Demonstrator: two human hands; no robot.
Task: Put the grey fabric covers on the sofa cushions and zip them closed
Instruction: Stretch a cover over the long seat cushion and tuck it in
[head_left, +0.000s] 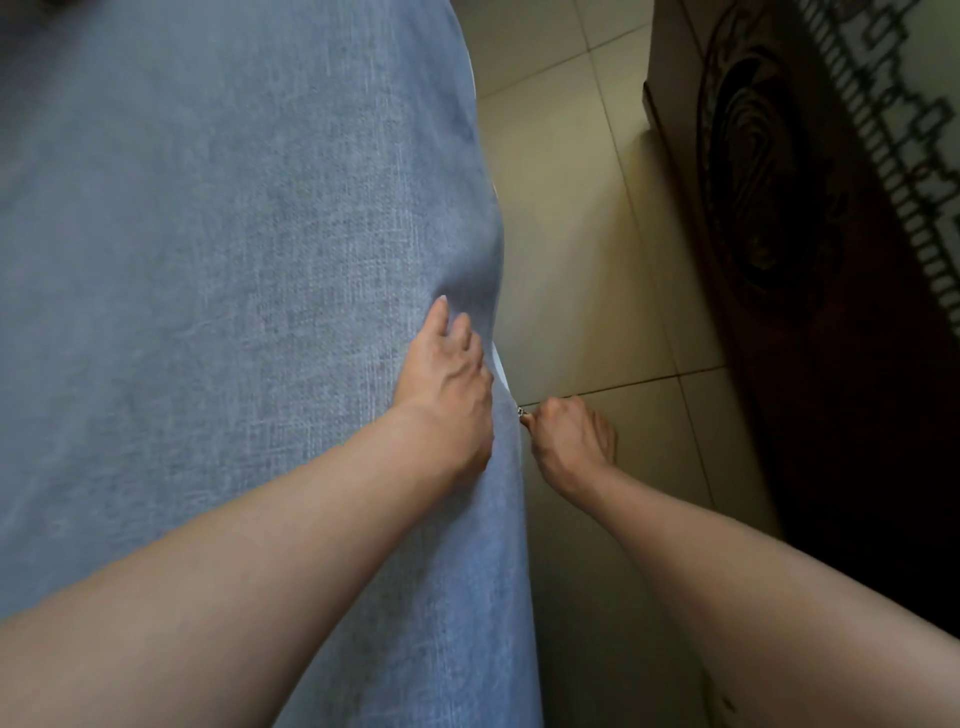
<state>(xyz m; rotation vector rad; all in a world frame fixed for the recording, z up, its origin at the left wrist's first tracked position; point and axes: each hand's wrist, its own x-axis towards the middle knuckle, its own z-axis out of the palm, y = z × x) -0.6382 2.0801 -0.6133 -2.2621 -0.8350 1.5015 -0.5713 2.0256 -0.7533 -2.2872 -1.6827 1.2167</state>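
Note:
A large cushion in a grey-blue fabric cover (234, 260) fills the left and middle of the view. My left hand (449, 374) grips the cover at its right edge, thumb on top and fingers curled over the side. A sliver of the white inner cushion (500, 366) shows just beyond those fingers. My right hand (563, 434) pinches the small metal zipper pull (520, 412) at the cover's edge, just below the left hand. The zipper track itself is hidden on the cushion's side.
Beige floor tiles (571, 208) run along the right of the cushion. A dark carved wooden piece of furniture (779, 234) stands at the right edge. My bare toes (605, 434) show on the floor behind the right hand.

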